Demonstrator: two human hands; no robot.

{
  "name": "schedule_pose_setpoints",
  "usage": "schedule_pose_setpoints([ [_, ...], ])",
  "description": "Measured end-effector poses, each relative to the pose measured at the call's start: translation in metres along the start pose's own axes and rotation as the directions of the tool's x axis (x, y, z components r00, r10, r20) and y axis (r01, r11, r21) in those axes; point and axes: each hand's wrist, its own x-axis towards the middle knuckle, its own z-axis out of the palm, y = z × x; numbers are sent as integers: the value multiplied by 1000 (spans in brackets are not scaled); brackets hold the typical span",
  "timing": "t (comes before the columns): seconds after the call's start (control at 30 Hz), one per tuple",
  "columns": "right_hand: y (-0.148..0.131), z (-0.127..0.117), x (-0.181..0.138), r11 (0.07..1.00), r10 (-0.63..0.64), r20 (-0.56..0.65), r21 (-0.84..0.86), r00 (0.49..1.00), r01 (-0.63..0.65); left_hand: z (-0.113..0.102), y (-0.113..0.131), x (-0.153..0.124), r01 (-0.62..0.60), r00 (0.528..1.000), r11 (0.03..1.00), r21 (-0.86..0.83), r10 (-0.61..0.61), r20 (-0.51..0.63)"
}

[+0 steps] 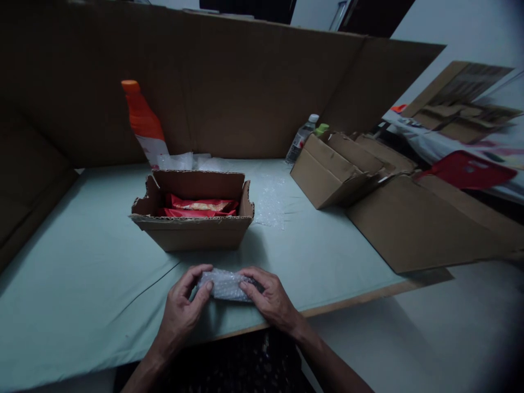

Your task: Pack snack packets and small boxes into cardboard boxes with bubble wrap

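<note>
Bubble-wrapped bundle (228,285) located at lower centre of the frame, above the near edge of the pale green cloth (82,262). Long axis runs left to right, roughly parallel to the box front, with the right end dipping slightly lower. One end points to the left of the frame, the other to the right; the right end shows darker and is partly covered by fingers.

Grip: left hand (184,305) grasps the left end between thumb and fingers; right hand (270,299) grasps the right end likewise, thumb on the near face.

Directly above the bundle in the frame, an open cardboard box (200,234) stands between it and the far side, containing red packets (200,206). The box hides the foot of an orange bottle (145,123), upper left, which appears tilted in this view. Clear wrap (178,161) lies behind the box; a flat bubble-wrap sheet (270,199) lies to its right.

Right of centre: a clear bottle (302,141) beside further cardboard boxes (327,172), a larger carton (426,224) and a red plastic item (470,169). A tall cardboard panel (245,93) closes off the upper frame
</note>
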Motion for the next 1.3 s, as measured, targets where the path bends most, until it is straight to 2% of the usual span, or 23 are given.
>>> schedule_pose_setpoints([
  [0.3,-3,0,12,1000,-14,-11,-18,1000,14,-8,10,3,-159,983,976,146,171,-72],
  [0.43,-4,2,16,999,-19,9,-40,1000,19,-11,14,6,-212,971,957,197,229,-67],
  [0.53,-16,-3,25,995,-84,16,-54,996,85,-17,26,9,-291,950,926,241,310,-46],
  [0.6,-31,-12,36,983,-172,22,-67,985,173,-25,39,13,-367,923,888,279,384,-9],
  [0.67,-49,-24,51,949,-296,30,-102,955,297,-36,55,21,-456,880,832,317,474,24],
  [0.73,-66,-40,70,901,-408,4,-162,913,403,-49,70,33,-534,820,758,374,572,10],
  [0.8,-80,-56,91,858,-483,-79,-241,872,454,-62,80,49,-568,742,656,497,670,-37],
  [0.87,-90,-72,111,831,-519,-168,-331,838,448,-72,84,66,-539,683,525,659,730,-22],
  [0.97,-96,-87,136,789,-542,-194,-451,817,417,-82,78,84,-507,666,361,783,740,89],
  [1.03,-96,-91,149,768,-542,-175,-500,822,400,-89,68,85,-526,671,336,782,728,139],
  [1.13,-94,-87,165,759,-512,-49,-493,858,424,-103,51,78,-579,681,348,738,704,202],
  [1.23,-93,-76,177,736,-395,285,-471,873,486,-115,39,71,-599,706,401,694,673,220],
  [1.3,-96,-69,184,705,-234,505,-501,831,502,-120,35,70,-593,719,422,686,661,215],
])
